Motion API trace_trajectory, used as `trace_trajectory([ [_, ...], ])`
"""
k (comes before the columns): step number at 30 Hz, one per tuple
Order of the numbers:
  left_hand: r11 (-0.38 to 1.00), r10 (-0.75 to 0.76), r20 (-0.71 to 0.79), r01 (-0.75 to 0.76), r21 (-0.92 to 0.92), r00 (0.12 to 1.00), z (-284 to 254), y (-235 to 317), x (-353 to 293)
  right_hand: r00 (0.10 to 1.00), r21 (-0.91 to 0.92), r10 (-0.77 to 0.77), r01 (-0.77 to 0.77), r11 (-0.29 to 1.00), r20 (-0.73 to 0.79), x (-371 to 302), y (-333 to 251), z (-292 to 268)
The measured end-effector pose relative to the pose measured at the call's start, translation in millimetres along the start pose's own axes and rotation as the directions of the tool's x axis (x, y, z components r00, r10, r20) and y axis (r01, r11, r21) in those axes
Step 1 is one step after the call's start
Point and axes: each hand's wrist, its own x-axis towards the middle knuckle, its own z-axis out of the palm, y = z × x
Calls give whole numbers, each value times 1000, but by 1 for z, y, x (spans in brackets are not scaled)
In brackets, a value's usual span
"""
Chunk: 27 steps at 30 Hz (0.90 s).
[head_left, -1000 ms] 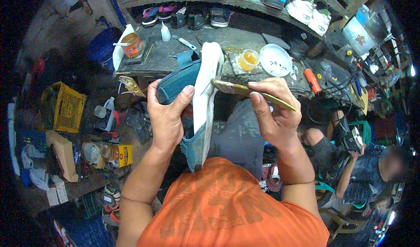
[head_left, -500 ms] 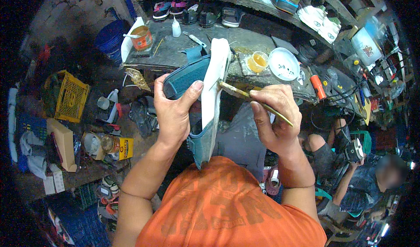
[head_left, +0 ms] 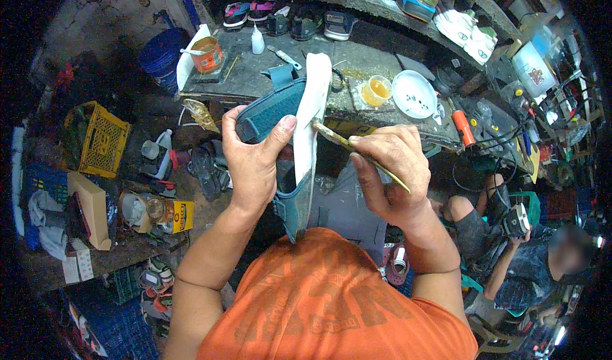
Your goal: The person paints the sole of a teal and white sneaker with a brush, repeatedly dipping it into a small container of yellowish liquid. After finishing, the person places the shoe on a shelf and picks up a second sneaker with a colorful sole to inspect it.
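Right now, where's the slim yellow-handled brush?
Head view, just right of centre: the slim yellow-handled brush is in the right hand, tip at the right edge of the white-soled teal shoe.

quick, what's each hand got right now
Left hand: closed, holding a teal and white sandal.
Right hand: closed, holding a brush.

Your orange shirt (head_left: 299, 283) carries big dark lettering (upside down to you); yellow container (head_left: 184, 217): dark print.
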Motion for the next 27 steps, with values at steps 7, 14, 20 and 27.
trace_trajectory([
  [7,1000,-4,-12,4,-4,1000,1,0,-1,1000,16,-10,10,1000,1,-2,-2,3],
  [14,1000,-9,-20,10,24,1000,2,1,-1,1000,42,0,-1,999,4,-4,-3,5],
  [20,998,-2,-20,4,68,1000,1,1,-2,996,101,85,-85,991,8,-5,-2,6],
  [27,994,-15,-28,18,110,999,-1,0,-1,991,144,124,-130,981,48,-6,1,3],
])
